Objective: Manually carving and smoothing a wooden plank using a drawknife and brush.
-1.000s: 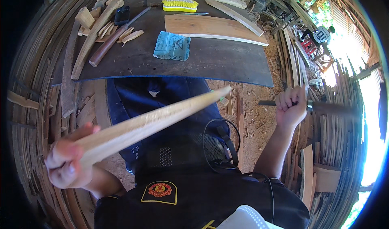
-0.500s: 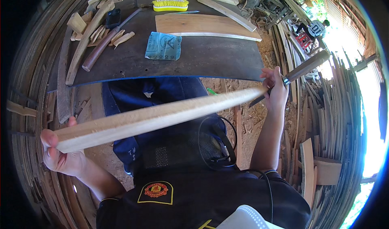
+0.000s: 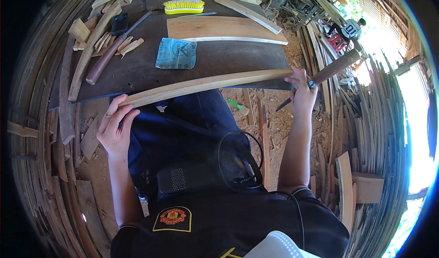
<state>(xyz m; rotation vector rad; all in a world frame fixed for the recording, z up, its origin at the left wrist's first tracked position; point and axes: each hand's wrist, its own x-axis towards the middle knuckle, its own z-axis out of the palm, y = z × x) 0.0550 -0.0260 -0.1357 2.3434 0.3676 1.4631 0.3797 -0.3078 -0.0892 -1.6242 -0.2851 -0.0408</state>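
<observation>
A long pale wooden strip (image 3: 206,82) spans from hand to hand along the near edge of the dark tabletop (image 3: 132,73). My left hand (image 3: 117,127) pinches its left end between fingertips and thumb. At the right end, the fingertips of my right hand (image 3: 302,91) touch the strip. That hand is also closed round a chisel-like tool; its brown wooden handle (image 3: 336,68) points up and right, and its dark blade (image 3: 283,104) sticks out below the palm. On the table beyond the strip lies a blue sheet of sandpaper (image 3: 176,53).
A yellow brush (image 3: 184,6), a wide board (image 3: 224,28) and a second wooden-handled tool (image 3: 108,58) lie on the table. Wood offcuts (image 3: 130,46) sit at its left. Stacked planks line both sides. A green-handled brush (image 3: 238,106) lies on the floor. A person (image 3: 351,28) sits far right.
The strip has moved up and away from my body, its left end swinging forward to the table edge. My left hand has come forward and right; my right hand has risen slightly.
</observation>
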